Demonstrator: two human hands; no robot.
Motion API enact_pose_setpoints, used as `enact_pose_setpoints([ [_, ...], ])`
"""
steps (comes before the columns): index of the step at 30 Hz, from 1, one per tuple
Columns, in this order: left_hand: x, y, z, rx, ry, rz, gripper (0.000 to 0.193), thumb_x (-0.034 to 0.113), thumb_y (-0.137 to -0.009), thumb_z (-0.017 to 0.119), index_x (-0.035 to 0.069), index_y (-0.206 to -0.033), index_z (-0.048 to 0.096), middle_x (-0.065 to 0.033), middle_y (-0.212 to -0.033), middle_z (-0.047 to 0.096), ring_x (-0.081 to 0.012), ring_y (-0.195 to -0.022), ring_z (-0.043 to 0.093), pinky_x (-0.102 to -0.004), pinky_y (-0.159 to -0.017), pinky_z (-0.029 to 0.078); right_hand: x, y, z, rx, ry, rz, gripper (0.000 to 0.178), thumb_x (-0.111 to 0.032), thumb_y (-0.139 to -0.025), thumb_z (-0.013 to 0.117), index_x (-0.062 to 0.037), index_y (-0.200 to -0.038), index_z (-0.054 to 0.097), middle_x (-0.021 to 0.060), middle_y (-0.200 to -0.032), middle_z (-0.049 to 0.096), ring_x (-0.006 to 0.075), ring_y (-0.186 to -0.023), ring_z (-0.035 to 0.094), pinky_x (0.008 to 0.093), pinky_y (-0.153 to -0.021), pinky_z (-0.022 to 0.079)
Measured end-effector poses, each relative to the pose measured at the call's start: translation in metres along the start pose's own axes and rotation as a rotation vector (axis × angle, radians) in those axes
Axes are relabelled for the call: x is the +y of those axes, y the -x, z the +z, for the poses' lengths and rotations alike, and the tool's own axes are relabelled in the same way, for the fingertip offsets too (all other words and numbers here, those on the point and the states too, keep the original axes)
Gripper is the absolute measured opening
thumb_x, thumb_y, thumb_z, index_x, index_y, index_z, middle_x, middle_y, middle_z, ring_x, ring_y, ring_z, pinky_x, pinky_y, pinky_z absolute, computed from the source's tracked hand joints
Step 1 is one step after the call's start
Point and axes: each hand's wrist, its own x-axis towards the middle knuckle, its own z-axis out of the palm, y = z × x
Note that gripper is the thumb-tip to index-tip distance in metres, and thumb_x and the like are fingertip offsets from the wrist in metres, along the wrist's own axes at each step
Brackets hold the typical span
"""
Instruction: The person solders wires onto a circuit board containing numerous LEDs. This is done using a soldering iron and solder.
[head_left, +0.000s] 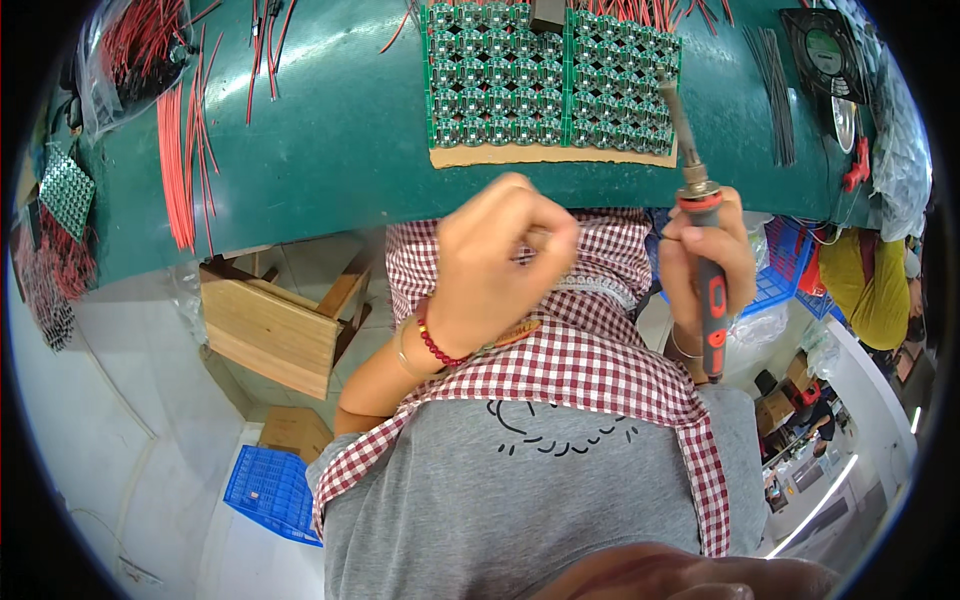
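My right hand (728, 255) is wrapped round the black and red handle of a soldering iron (711, 300). The iron points upward, its metal tip over the lower right part of the green circuit board panels. Two such panels, a left circuit board panel (495, 85) and a right circuit board panel (620, 90), lie side by side on a brown cardboard sheet (550, 155). In front of the table edge my left hand (505, 255) is held with curled, closed fingers, slightly blurred. Whatever they may pinch cannot be made out.
Red wires (176, 170) lie on the green table (330, 130) at left, near a bag of red wires (145, 45). Dark wires (772, 95) and a black fan (828, 55) are at right. Below stand a wooden stool (270, 325) and a blue crate (272, 492).
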Motion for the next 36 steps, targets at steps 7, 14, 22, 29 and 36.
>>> enact_pose_setpoints([
  [7, -0.029, -0.003, -0.010, 0.269, -0.461, 0.243, 0.019, -0.005, -0.077, 0.074, 0.004, -0.076, 0.057, -0.0020, -0.069, 0.054, -0.0065, -0.051, 0.043, -0.0218, -0.045, 0.032, -0.002, 0.007, -0.018, -0.136, 0.098, 0.018, 0.035, -0.004, -0.074, 0.072, -0.0006, -0.108, 0.072, 0.0120, -0.080, 0.064, 0.0222, -0.067, 0.061, 0.0306, -0.058, 0.048],
  [14, -0.035, -0.003, -0.007, 0.305, -0.652, 0.332, 0.021, 0.002, -0.073, 0.075, 0.010, -0.079, 0.057, -0.0002, -0.070, 0.056, -0.0198, -0.063, 0.055, -0.0350, -0.062, 0.039, 0.012, 0.012, -0.001, -0.087, 0.109, -0.128, 0.029, 0.002, -0.068, 0.071, 0.0004, -0.097, 0.071, 0.0107, -0.077, 0.064, 0.0213, -0.057, 0.059, 0.0298, -0.050, 0.046],
  [22, -0.041, -0.001, -0.006, 0.311, -0.628, 0.369, 0.022, 0.001, -0.073, 0.076, 0.010, -0.080, 0.057, 0.0011, -0.069, 0.055, -0.0189, -0.063, 0.053, -0.0347, -0.069, 0.039, 0.011, 0.012, 0.002, -0.148, 0.179, -0.199, 0.032, 0.005, -0.065, 0.074, -0.0020, -0.097, 0.072, 0.0081, -0.078, 0.061, 0.0203, -0.058, 0.057, 0.0290, -0.051, 0.045],
  [29, -0.042, -0.003, -0.004, 0.310, -0.633, 0.386, 0.022, -0.002, -0.072, 0.075, 0.010, -0.080, 0.058, 0.0020, -0.065, 0.053, -0.0179, -0.061, 0.052, -0.0336, -0.070, 0.039, 0.010, 0.011, 0.005, -0.178, 0.246, -0.191, 0.034, 0.006, -0.064, 0.075, -0.0028, -0.097, 0.072, 0.0079, -0.080, 0.060, 0.0201, -0.059, 0.057, 0.0291, -0.051, 0.045],
  [36, -0.044, -0.004, -0.003, 0.318, -0.659, 0.374, 0.021, -0.001, -0.072, 0.075, 0.010, -0.079, 0.058, 0.0032, -0.065, 0.054, -0.0162, -0.060, 0.053, -0.0331, -0.069, 0.037, 0.005, 0.009, 0.008, -0.197, 0.266, -0.174, 0.035, 0.005, -0.065, 0.075, -0.0023, -0.099, 0.072, 0.0082, -0.080, 0.060, 0.0206, -0.059, 0.058, 0.0298, -0.051, 0.046],
])
